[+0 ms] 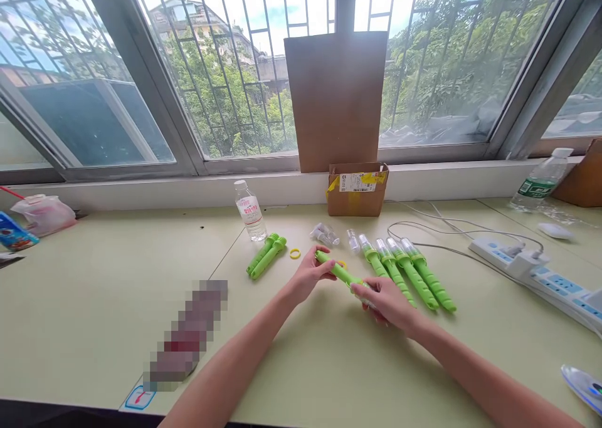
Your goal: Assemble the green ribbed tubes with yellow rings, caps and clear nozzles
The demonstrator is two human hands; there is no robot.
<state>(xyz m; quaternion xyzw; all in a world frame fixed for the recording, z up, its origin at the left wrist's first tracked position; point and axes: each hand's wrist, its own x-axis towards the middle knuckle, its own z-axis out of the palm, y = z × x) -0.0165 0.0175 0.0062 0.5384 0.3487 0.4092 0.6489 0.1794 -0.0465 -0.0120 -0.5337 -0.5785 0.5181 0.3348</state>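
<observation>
Between my two hands, a bright green plastic tube is held at a slant above the table. My left hand grips its upper left end with thumb and fingers. The lower right end is in my right hand, whose fingers wrap round it and mostly hide a clear part there. Several green tubes with clear tops lie side by side just right of my hands. Two green tubes without clear tops rest to the left, near a yellow ring. Clear plastic pieces lie beyond my hands.
A water bottle and a small cardboard box stand at the back. At right are a white power strip, cables and another bottle. A blurred-out object lies at left. A plastic bag sits far left.
</observation>
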